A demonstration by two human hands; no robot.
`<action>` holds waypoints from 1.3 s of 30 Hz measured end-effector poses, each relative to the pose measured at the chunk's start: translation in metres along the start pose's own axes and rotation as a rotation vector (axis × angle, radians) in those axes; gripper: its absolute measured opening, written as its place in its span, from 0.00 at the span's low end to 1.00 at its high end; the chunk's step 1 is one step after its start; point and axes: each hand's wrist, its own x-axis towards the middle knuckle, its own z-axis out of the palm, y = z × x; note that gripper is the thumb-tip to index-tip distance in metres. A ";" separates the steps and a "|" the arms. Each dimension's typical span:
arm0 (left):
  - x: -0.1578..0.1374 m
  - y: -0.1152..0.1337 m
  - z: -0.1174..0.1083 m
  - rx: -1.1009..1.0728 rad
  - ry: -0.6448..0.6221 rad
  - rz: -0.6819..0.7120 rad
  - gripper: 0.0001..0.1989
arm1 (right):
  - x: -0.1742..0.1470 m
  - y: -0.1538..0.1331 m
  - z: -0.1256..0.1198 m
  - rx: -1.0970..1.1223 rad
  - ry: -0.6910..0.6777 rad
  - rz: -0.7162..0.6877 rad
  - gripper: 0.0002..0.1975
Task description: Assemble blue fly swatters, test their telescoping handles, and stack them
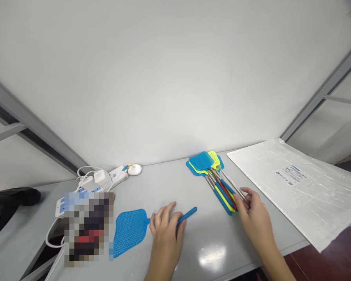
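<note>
Fingers of your left hand (166, 230) curl over the blue swatter (131, 231) at the lower centre of the frame, thumb and forefinger closed on its handle; how firmly, I cannot tell. Its mesh head points left, over the table (199, 238). A light pinch on the handle should be enough, as the thin mesh may bend if pressed. Your right hand (256, 212), right of centre, has thumb and fingertips around steel shafts in the swatter pile (222, 192); whether they clamp or merely rest, I cannot tell. Those shafts lie crowded, so a gentle touch would best avoid dragging neighbours. Beyond, the wrapped package (257, 168) fills the right, the power strip (117, 177) sits left, and the wall (175, 78) rises behind.
</note>
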 end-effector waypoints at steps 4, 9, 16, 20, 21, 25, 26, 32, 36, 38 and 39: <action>0.001 0.002 -0.003 -0.090 -0.004 0.023 0.07 | 0.012 0.018 -0.015 -0.093 -0.013 0.040 0.29; 0.003 0.003 -0.008 -0.166 -0.018 0.014 0.08 | 0.008 0.014 -0.010 -0.041 -0.096 0.000 0.25; -0.001 0.006 -0.009 -0.262 0.018 -0.025 0.06 | 0.000 0.006 -0.007 -0.059 -0.073 -0.059 0.23; -0.002 0.007 -0.009 -0.316 0.080 -0.054 0.05 | -0.002 0.000 -0.013 0.017 -0.096 0.017 0.22; -0.002 0.008 -0.010 -0.326 0.088 -0.056 0.05 | -0.004 -0.003 -0.014 0.055 -0.100 0.035 0.22; -0.002 0.012 -0.015 -0.400 0.066 -0.066 0.08 | -0.020 -0.022 -0.007 0.346 -0.087 0.037 0.22; -0.002 0.013 -0.017 -0.432 0.035 -0.066 0.08 | -0.025 -0.027 -0.002 0.426 -0.088 0.043 0.22; -0.005 0.018 -0.020 -0.490 -0.070 -0.071 0.10 | -0.052 -0.065 0.034 0.888 -0.396 0.136 0.21; -0.009 0.016 -0.017 -0.467 -0.070 -0.019 0.10 | -0.050 -0.093 0.043 0.892 -0.516 0.053 0.15; -0.011 0.015 -0.016 -0.459 -0.053 -0.011 0.09 | -0.047 -0.103 0.044 0.835 -0.548 -0.032 0.14; -0.011 0.015 -0.016 -0.459 -0.047 -0.008 0.09 | -0.045 -0.106 0.043 0.807 -0.576 -0.070 0.14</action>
